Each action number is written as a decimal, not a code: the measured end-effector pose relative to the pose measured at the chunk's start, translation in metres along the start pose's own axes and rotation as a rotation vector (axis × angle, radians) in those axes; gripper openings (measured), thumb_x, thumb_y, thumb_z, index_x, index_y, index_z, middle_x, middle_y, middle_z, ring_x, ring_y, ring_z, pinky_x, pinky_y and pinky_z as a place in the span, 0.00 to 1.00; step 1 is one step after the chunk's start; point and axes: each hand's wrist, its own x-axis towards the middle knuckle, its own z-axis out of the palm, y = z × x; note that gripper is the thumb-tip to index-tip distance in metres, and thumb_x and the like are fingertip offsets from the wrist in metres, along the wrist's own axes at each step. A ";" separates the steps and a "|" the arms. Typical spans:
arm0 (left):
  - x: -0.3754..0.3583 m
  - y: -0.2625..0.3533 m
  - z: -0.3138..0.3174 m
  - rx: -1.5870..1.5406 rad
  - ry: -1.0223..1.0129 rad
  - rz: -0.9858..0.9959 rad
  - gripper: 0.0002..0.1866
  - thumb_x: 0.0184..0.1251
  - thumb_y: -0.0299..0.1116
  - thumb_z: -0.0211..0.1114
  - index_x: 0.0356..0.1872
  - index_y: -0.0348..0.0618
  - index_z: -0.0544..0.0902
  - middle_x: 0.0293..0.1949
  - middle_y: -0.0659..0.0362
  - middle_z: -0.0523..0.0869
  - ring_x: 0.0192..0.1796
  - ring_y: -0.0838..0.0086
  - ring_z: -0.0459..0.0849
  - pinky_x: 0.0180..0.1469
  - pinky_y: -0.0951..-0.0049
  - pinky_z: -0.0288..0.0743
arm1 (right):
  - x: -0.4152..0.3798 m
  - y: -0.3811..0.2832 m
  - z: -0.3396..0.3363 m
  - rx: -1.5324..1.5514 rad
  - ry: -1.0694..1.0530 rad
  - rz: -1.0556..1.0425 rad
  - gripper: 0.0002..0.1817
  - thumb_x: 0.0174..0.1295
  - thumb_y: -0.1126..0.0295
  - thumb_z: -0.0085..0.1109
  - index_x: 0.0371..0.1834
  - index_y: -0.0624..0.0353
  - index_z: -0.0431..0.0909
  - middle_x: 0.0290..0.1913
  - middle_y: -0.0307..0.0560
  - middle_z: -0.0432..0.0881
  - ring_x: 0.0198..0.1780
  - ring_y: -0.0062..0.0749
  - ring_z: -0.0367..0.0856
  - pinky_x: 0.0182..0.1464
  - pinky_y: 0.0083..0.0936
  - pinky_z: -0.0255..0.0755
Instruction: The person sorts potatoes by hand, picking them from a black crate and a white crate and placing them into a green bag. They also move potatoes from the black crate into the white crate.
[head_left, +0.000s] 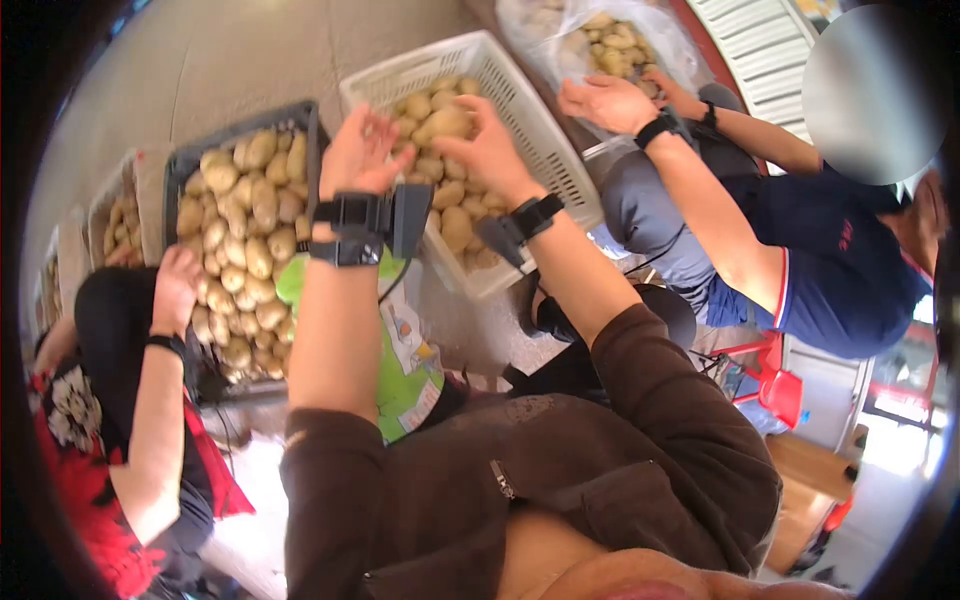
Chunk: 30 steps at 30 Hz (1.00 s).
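Note:
My right hand [490, 152] is over the white crate [540, 125], its fingers and thumb closed around the right side of a large potato [446, 123]. To its left, my left hand [362, 152] hangs at the crate's left side, palm turned inward and fingers apart, holding nothing. Many loose potatoes [457, 228] lie in the white crate beneath both hands. A dark crate [313, 130] heaped with potatoes [240, 215] stands just left of my left hand.
At right a co-worker's hands [615, 105] are over a clear plastic bag [548, 45] of potatoes. Another person's hand [178, 285] touches the dark crate's left side. Farther left is another potato container [103, 215]. A red stool [775, 385] stands behind the co-worker at right.

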 end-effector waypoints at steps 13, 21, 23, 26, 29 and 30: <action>0.001 0.018 -0.018 -0.421 -0.195 0.062 0.11 0.59 0.36 0.58 0.35 0.39 0.72 0.32 0.54 0.77 0.39 0.62 0.77 0.37 0.67 0.74 | -0.167 0.049 -0.009 -0.768 -0.209 0.198 0.16 0.53 0.59 0.50 0.36 0.61 0.75 0.37 0.56 0.77 0.40 0.49 0.76 0.43 0.39 0.69; 0.026 0.041 -0.054 -0.572 0.025 0.214 0.13 0.57 0.28 0.59 0.38 0.30 0.70 0.39 0.49 0.75 0.42 0.57 0.76 0.47 0.61 0.75 | -0.175 0.038 -0.007 -0.882 -0.230 0.319 0.16 0.52 0.58 0.47 0.28 0.59 0.77 0.29 0.53 0.80 0.35 0.47 0.78 0.38 0.42 0.70; 0.048 0.047 -0.096 -0.110 0.118 0.508 0.12 0.57 0.28 0.58 0.38 0.31 0.71 0.38 0.50 0.75 0.42 0.59 0.76 0.46 0.63 0.75 | -0.177 0.049 -0.006 -0.892 -0.202 0.284 0.15 0.50 0.59 0.47 0.25 0.60 0.77 0.27 0.53 0.80 0.33 0.48 0.79 0.35 0.42 0.70; 0.042 0.059 -0.107 -0.222 0.181 0.495 0.11 0.57 0.28 0.58 0.37 0.32 0.71 0.37 0.51 0.75 0.41 0.61 0.76 0.45 0.64 0.75 | -0.178 0.045 -0.009 -0.889 -0.210 0.295 0.15 0.50 0.59 0.47 0.25 0.60 0.77 0.27 0.55 0.80 0.32 0.48 0.79 0.35 0.42 0.70; 0.034 0.070 -0.114 -0.302 0.197 0.453 0.10 0.58 0.29 0.58 0.36 0.33 0.71 0.36 0.52 0.75 0.40 0.62 0.76 0.45 0.65 0.74 | -0.178 0.039 -0.012 -0.895 -0.238 0.324 0.15 0.51 0.61 0.47 0.28 0.59 0.78 0.29 0.54 0.80 0.35 0.47 0.79 0.38 0.39 0.70; 0.032 0.073 -0.116 -0.300 0.200 0.450 0.10 0.58 0.29 0.58 0.36 0.33 0.71 0.36 0.53 0.75 0.40 0.62 0.76 0.45 0.66 0.74 | -0.177 0.038 -0.012 -0.894 -0.248 0.339 0.14 0.51 0.61 0.46 0.28 0.59 0.79 0.30 0.54 0.81 0.36 0.46 0.79 0.39 0.38 0.70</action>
